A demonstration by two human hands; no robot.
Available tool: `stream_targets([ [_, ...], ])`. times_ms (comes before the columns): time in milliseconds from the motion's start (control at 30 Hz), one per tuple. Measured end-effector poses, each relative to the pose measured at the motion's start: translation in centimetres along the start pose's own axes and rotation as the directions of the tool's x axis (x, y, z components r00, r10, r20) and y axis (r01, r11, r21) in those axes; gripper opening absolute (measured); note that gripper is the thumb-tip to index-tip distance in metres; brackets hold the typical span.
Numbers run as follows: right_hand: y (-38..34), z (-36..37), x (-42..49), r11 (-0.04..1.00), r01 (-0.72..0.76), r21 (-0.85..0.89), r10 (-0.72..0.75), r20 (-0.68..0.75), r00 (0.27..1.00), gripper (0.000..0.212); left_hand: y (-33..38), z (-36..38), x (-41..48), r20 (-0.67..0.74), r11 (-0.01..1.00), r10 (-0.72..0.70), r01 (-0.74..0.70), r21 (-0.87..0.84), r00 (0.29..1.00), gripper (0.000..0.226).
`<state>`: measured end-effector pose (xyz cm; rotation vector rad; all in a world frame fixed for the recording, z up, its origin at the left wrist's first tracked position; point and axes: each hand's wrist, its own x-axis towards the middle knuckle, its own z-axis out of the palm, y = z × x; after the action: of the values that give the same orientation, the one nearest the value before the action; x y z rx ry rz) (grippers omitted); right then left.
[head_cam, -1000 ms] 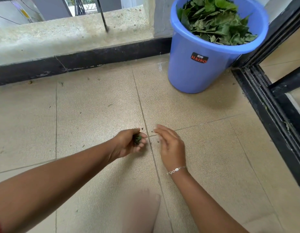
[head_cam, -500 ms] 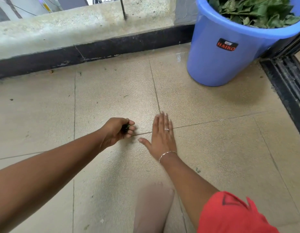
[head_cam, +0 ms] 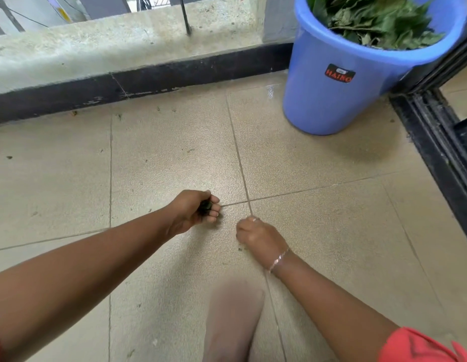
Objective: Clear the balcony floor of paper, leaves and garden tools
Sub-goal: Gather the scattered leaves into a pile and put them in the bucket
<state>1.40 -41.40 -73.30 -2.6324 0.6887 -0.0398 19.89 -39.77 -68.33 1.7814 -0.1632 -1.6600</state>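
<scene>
Dark green, crumpled leaf scraps (head_cam: 205,206) sit bunched in the left hand (head_cam: 194,211), whose fingers curl around them just above the beige tiled balcony floor (head_cam: 331,231), near its middle. The right hand (head_cam: 255,236) lies beside it, fingers bent down to the tile joint; whether they pinch anything cannot be told. A round blue plastic bucket (head_cam: 331,100), heaped with wilted green leaves (head_cam: 378,19), stands at the floor's far right corner. Tiny leaf flecks (head_cam: 190,150) dot the far tiles.

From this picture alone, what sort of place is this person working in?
Probably a home balcony: a tiled floor, a low concrete kerb holding a railing bar, and a black sliding-door track.
</scene>
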Motion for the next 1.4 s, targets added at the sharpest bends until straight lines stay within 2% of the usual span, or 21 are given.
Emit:
stream_targets([
  [67, 0.0, -1.9, 1.3, 0.969, -0.179, 0.173, 0.189, -0.047, 0.981, 0.015, -0.6, 1.0, -0.3, 0.034, 1.000, -0.014, 0.014, 0.005, 0.999, 0.035],
  [133, -0.2, -4.6, 2.4, 0.852, -0.286, 0.438, 0.353, -0.079, 0.932, 0.016, 0.4, 2.0, -0.3, 0.057, 0.998, -0.040, 0.043, -0.052, 0.998, 0.040],
  [233, -1.1, -8.2, 3.6, 0.753, -0.267, 0.602, 0.379, -0.064, 0.923, 0.019, 0.2, 3.8, -1.4, 0.127, 0.988, -0.038, 0.056, -0.145, 0.991, 0.039],
  [267, -1.2, -9.1, 3.7, 0.758, -0.261, 0.598, 0.346, -0.029, 0.938, 0.021, -0.3, 4.6, -1.7, 0.162, 0.986, -0.029, 0.055, -0.159, 0.986, 0.036],
  [300, -1.1, -9.6, 3.6, 0.759, -0.263, 0.595, 0.323, 0.007, 0.946, 0.023, -1.8, 5.5, -2.1, 0.123, 0.987, -0.002, 0.022, -0.158, 0.992, 0.033],
  [333, -0.7, -9.9, 3.3, 0.738, -0.271, 0.618, 0.334, 0.014, 0.942, 0.024, -2.9, 5.9, -3.0, 0.099, 0.976, -0.033, 0.053, -0.211, 0.995, 0.029],
  [367, 0.0, -10.1, 2.8, 0.701, -0.288, 0.653, 0.380, 0.000, 0.925, 0.024, -3.5, 6.1, -3.6, 0.049, 0.982, 0.033, -0.023, -0.186, 0.998, 0.027],
  [400, 0.7, -10.0, 2.2, 0.686, -0.308, 0.660, 0.433, -0.029, 0.901, 0.023, -2.9, 6.1, -2.8, 0.086, 0.989, 0.022, -0.009, -0.148, 0.996, 0.027],
  [433, 1.2, -9.6, 1.5, 0.709, -0.349, 0.613, 0.473, -0.046, 0.880, 0.021, -1.2, 5.8, -2.6, 0.085, 0.994, 0.041, -0.033, -0.102, 0.996, 0.030],
  [467, 1.5, -8.7, 0.8, 0.755, -0.402, 0.518, 0.484, -0.028, 0.875, 0.022, 0.1, 5.1, -1.7, 0.065, 0.990, 0.034, -0.025, -0.140, 0.997, 0.033],
  [500, 1.5, -7.4, 0.2, 0.797, -0.434, 0.420, 0.468, 0.026, 0.884, 0.024, 1.2, 4.4, -1.2, 0.032, 0.994, 0.013, -0.010, -0.109, 0.999, 0.036],
  [600, 0.3, -3.6, -0.5, 0.883, -0.412, 0.227, 0.370, 0.204, 0.906, 0.053, 1.8, 3.2, -0.7, 0.007, 0.999, -0.025, 0.025, -0.047, 1.000, 0.041],
  [667, -0.2, -2.0, -0.3, 0.903, -0.385, 0.189, 0.342, 0.226, 0.912, 0.071, 0.1, 2.5, -0.2, 0.003, 1.000, -0.020, 0.020, -0.001, 1.000, 0.041],
  [733, -0.2, -1.2, 0.0, 0.915, -0.364, 0.173, 0.332, 0.189, 0.924, 0.063, 0.5, 1.9, 0.0, -0.024, 1.000, -0.020, 0.020, -0.017, 1.000, 0.041],
  [867, 0.3, -0.5, 0.2, 0.896, -0.366, 0.250, 0.357, 0.083, 0.930, 0.019, -0.4, 1.5, 0.2, -0.021, 1.000, -0.028, 0.028, 0.006, 0.999, 0.042],
  [1067, 0.7, -0.7, 0.8, 0.920, -0.331, 0.210, 0.324, 0.066, 0.944, 0.012, -0.9, 1.8, 0.3, 0.002, 0.998, -0.062, 0.062, 0.032, 0.998, 0.043],
  [1133, 0.5, -1.9, 1.4, 0.875, -0.365, 0.319, 0.390, -0.014, 0.921, 0.013, -1.1, 2.0, 0.2, 0.034, 0.996, -0.080, 0.079, 0.032, 0.996, 0.045],
  [1200, 0.1, -3.8, 2.5, 0.827, -0.327, 0.458, 0.413, -0.098, 0.906, 0.010, -1.1, 2.4, 0.0, 0.091, 0.995, -0.103, 0.102, 0.014, 0.991, 0.048],
  [1233, -0.2, -4.9, 3.0, 0.800, -0.298, 0.521, 0.394, -0.081, 0.916, 0.008, -0.9, 2.7, -0.1, 0.112, 0.995, -0.102, 0.103, -0.005, 0.988, 0.050],
  [1300, -0.7, -6.9, 3.6, 0.755, -0.256, 0.604, 0.282, 0.053, 0.958, 0.009, -0.5, 3.3, -0.3, 0.142, 0.994, -0.086, 0.095, -0.058, 0.986, 0.051],
  [1400, 0.6, -9.0, 3.0, 0.792, -0.215, 0.571, 0.174, 0.126, 0.977, 0.015, 0.3, 3.5, -0.1, 0.164, 0.996, -0.061, 0.071, -0.056, 0.985, 0.054],
])
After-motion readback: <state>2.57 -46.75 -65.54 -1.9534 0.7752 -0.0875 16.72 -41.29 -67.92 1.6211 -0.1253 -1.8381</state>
